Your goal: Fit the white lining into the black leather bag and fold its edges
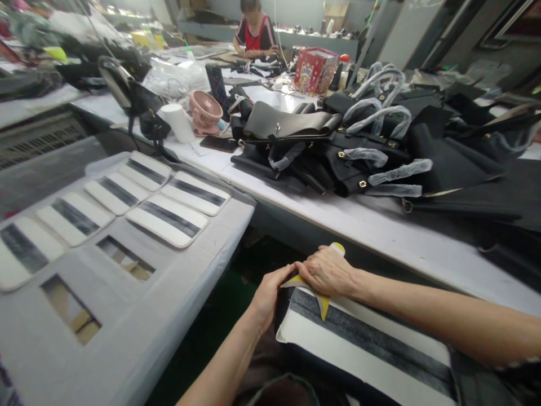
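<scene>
A black piece with a white panel and a dark stripe [363,344] lies across the lap at the lower right. My right hand [329,272] is closed round a yellow and white tool [324,307], whose curved end rests on the near-left corner of the panel. Its rounded yellow end sticks out beyond the knuckles. Against the black left edge of the piece, my left hand [268,299] holds that end, its fingertips touching the right hand's. The underside of the piece is hidden.
Several white panels with dark stripes [169,219] lie on a grey surface [169,316] at left. Black bags with wrapped handles [291,121] cover the white table [270,197]. A pink fan [205,110], a phone [218,144] and a red box [315,70] stand beyond. A person [255,34] sits behind.
</scene>
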